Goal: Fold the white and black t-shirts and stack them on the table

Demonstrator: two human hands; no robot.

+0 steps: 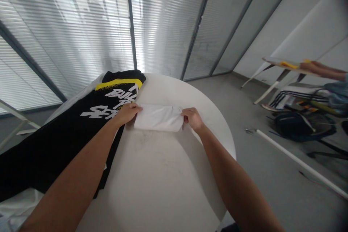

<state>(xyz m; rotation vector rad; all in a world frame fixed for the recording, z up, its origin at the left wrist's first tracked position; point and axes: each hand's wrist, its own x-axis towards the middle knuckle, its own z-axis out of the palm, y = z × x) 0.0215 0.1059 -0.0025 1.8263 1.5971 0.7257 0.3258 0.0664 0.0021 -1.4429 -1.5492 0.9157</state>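
Observation:
A white cloth [159,117], folded into a flat rectangle, is held between my two hands above or against the white table [160,181]. My left hand [128,113] pinches its upper left corner. At the opposite end, my right hand [191,117] grips the right edge with fingers closed. The kind of garment, if it is one, cannot be made out. Left of it, a black T-shirt [62,141] with a yellow stripe and white lettering lies spread out, partly under my left forearm.
Whitish fabric [20,203] shows at the lower left. Blinds [89,25] cover the glass wall behind the table. On the right, another person's hands [312,67] rest by a second table [272,62] with yellow cloth. A dark bag [304,125] and a white pole [296,161] are on the floor side.

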